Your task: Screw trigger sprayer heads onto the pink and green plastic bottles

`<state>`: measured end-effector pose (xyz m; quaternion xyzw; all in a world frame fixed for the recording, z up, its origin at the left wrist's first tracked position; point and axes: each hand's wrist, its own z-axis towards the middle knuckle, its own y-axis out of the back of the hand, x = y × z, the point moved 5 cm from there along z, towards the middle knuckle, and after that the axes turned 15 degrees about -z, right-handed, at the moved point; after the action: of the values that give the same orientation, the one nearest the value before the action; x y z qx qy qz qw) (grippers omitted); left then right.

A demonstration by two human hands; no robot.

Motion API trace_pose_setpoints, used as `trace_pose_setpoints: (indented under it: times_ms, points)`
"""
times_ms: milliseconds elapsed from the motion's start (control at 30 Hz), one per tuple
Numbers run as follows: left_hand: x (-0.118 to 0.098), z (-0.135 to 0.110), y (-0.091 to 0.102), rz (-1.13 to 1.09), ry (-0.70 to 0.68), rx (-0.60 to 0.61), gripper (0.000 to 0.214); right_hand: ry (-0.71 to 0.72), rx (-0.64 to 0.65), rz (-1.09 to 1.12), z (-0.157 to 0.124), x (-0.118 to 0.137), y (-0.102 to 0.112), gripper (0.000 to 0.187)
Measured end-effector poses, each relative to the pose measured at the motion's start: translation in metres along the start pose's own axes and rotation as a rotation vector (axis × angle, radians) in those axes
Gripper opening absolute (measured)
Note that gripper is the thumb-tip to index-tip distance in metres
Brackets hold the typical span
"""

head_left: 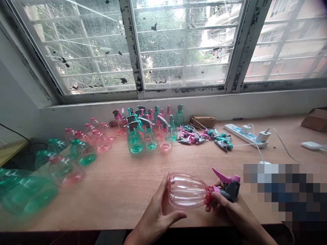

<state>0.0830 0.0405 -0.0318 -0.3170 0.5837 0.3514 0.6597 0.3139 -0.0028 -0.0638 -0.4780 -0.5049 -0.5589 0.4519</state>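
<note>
A clear pink spray bottle [187,190] lies sideways in the air above the near table edge, its base to the left. Its trigger sprayer [231,189], dark grey with a pink lever and collar, sits at the bottle's neck on the right. My left hand [159,207] cups the base end, fingers along the far side and thumb stretched out below. Closed around the collar and neck, my right hand [224,204] pinches there with thumb and fingers. Whether the collar is fully seated on the neck cannot be made out.
Green bottles [83,153] and pink bottles [102,141] without sprayers stand on the left. Assembled spray bottles [135,139] cluster at the back centre. Loose trigger sprayers [194,134] lie in a pile beside them. A power strip [245,134] with cables and a cardboard box [315,119] are right.
</note>
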Motion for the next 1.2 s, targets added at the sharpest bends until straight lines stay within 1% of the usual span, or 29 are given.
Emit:
trace_pose_setpoints:
  times_ms: [133,300,433,567,633,700,800,933,1067,1200]
  points:
    - [-0.0049,0.0006,-0.0020,-0.026,0.008,0.047,0.091,0.018,-0.033,-0.009,-0.0005,0.0034,0.0012,0.038]
    - [-0.0008,0.0008,0.0030,0.051,-0.016,-0.024,0.094,0.021,-0.038,-0.019,-0.0003,0.0046,0.0003,0.037]
    - [0.0027,0.0003,0.0030,0.066,-0.030,-0.027,0.094,-0.008,-0.059,0.000,-0.0006,0.0031,0.0008,0.039]
    - [-0.0008,0.0005,-0.0001,0.026,-0.011,0.012,0.100,0.012,-0.020,-0.024,-0.0007,0.0018,0.0005,0.038]
    - [-0.0025,0.0007,-0.0010,0.035,-0.006,0.030,0.098,0.024,-0.014,-0.036,-0.0005,0.0009,0.0013,0.037]
    - [-0.0020,0.0009,0.0001,0.059,-0.007,0.018,0.094,0.027,-0.008,-0.034,-0.0002,0.0000,0.0016,0.037]
    - [0.0017,0.0005,0.0022,0.085,-0.017,-0.012,0.094,0.024,0.010,-0.022,0.0003,-0.0007,0.0006,0.037]
    - [0.0028,-0.0004,0.0006,0.100,-0.035,-0.006,0.093,0.024,-0.014,-0.025,-0.0001,0.0000,0.0005,0.038]
    - [-0.0021,0.0000,-0.0029,0.033,-0.018,0.027,0.103,0.046,-0.007,-0.084,-0.0008,0.0017,0.0007,0.038]
    - [-0.0045,0.0007,-0.0048,0.005,-0.011,0.070,0.099,0.057,0.019,-0.079,0.0002,0.0003,0.0013,0.038]
